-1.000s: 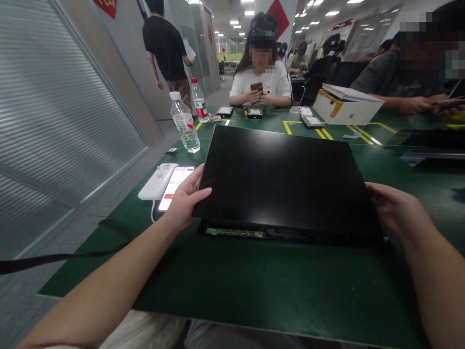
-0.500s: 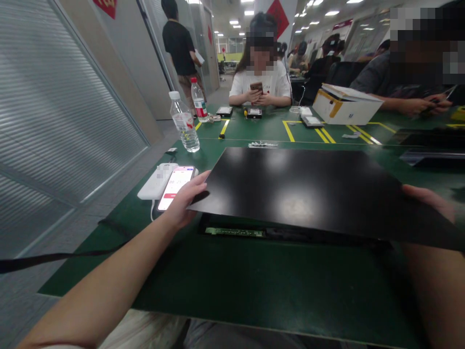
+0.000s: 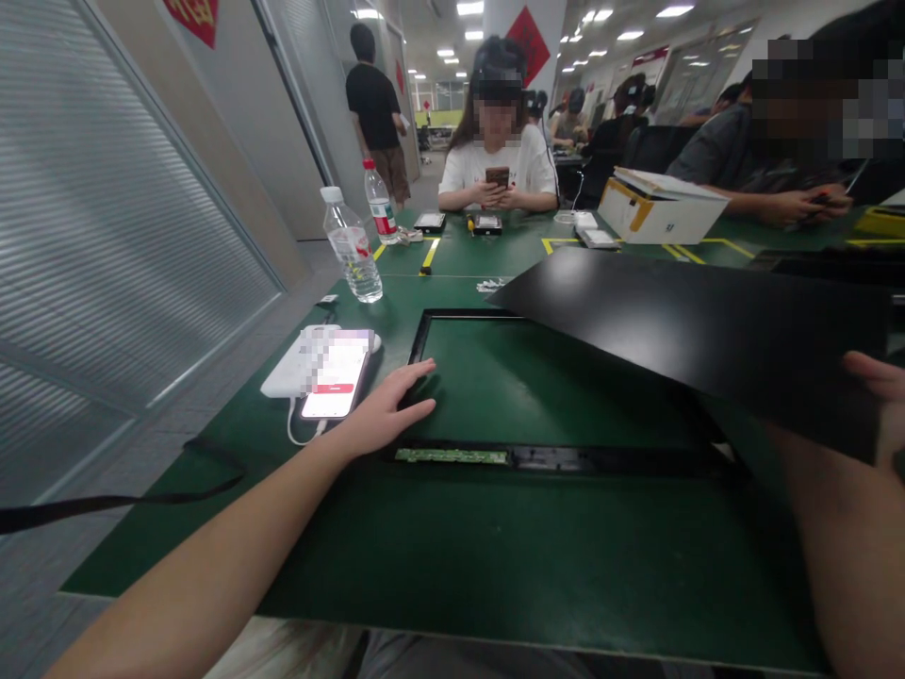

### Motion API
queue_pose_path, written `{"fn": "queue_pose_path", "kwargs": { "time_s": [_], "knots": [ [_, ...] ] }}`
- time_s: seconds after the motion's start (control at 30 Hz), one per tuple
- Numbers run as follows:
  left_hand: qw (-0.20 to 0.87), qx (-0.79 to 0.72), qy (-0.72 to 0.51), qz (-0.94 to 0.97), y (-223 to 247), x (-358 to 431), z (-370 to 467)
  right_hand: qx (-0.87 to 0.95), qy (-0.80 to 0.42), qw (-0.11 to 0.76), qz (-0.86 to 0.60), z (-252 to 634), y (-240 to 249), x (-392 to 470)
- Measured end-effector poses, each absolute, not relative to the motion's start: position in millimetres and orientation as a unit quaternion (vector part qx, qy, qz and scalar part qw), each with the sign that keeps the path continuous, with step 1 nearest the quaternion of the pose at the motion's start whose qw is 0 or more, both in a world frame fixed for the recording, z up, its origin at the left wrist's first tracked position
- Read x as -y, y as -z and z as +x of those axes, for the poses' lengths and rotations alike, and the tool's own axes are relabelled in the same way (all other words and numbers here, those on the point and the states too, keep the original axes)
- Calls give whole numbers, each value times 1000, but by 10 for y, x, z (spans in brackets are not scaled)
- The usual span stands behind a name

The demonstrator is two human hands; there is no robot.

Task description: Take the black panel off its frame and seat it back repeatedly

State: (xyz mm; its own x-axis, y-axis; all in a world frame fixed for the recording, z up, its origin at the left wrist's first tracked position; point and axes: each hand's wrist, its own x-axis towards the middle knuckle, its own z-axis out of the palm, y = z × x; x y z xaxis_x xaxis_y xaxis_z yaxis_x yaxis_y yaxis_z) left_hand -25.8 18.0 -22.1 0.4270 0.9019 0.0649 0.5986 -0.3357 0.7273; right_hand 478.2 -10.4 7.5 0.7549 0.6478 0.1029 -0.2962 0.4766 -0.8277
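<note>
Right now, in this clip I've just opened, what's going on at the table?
The person's right hand holds a large black panel by its right side, tilted above the right part of a black frame. That frame lies on the green table, with a green circuit board along its near edge. The left hand is open at the frame's left side, gripping nothing; whether it touches is unclear. Across the table, a co-worker holds a phone.
</note>
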Motion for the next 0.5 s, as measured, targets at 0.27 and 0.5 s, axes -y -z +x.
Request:
{"fn": "queue_pose_path", "kwargs": {
  "time_s": [0.27, 0.5],
  "knots": [
    [271, -440, -223, 827, 262, -190, -270, 211, -163, 879, -395, 4789, -93, 23],
    [249, -438, -189, 843, 275, -193, -259, 167, -117, 876, -437, 4886, -115, 36]
  ]
}}
